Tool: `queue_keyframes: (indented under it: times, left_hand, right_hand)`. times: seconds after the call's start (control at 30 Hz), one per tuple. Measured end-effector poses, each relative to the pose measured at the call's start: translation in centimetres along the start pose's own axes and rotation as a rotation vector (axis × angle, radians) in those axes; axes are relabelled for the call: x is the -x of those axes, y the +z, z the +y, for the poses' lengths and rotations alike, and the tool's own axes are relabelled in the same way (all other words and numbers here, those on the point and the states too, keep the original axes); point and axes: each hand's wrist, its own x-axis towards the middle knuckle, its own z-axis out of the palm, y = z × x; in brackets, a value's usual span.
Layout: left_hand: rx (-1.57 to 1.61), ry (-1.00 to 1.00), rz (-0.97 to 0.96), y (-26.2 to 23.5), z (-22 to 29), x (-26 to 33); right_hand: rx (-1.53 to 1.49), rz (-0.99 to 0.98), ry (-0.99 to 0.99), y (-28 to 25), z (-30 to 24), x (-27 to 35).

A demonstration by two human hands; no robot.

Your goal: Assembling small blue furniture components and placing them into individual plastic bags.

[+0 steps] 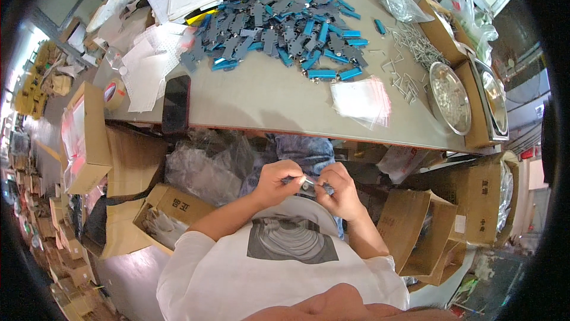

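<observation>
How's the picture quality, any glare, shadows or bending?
In the head view, straight edges bend toward a black rim; glare whitens the flat plastic bags on the table; soft shadow darkens its near edge; the piece between left hand and right hand is too small to identify.

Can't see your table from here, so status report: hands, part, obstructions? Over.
Left hand and right hand pinching a small part, partly hidden. Held between shirt and table. Nothing visibly blocking either hand.

Left hand (280,181) and right hand (340,191) sat close together, fingertips pinched; forearms (224,213) angled inward.
</observation>
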Motion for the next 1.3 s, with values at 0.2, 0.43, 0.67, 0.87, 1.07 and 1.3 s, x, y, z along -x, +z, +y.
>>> queue_keyframes:
  times: [0.2, 0.43, 0.67, 0.87, 1.07, 1.3]
  left_hand:
    - [0.107, -0.104, 0.000, 1.4, -0.1, -2.8]
    - [-0.313, 0.186, -0.215, 6.9, -2.3, -10.6]
    - [-0.916, 0.416, -0.249, 10.1, -4.6, -14.7]
    - [-0.784, 0.486, -0.267, 10.6, -6.2, -13.2]
    - [-0.406, 0.380, -0.071, 7.1, -3.8, -9.4]
    - [-0.007, -0.142, 0.089, -0.5, -1.0, -4.3]
  right_hand:
    - [0.100, 0.106, 0.072, -2.7, 1.1, 2.3]
    - [0.452, 0.594, 0.396, -11.1, 0.2, 9.8]
    - [0.863, 0.890, 0.685, -16.4, -2.4, 16.1]
    - [0.657, 0.577, 0.583, -12.5, 0.6, 12.4]
    - [0.406, 0.360, 0.371, -8.0, 0.6, 5.4]
    - [0.231, 0.084, 0.179, -2.7, -0.2, 0.6]
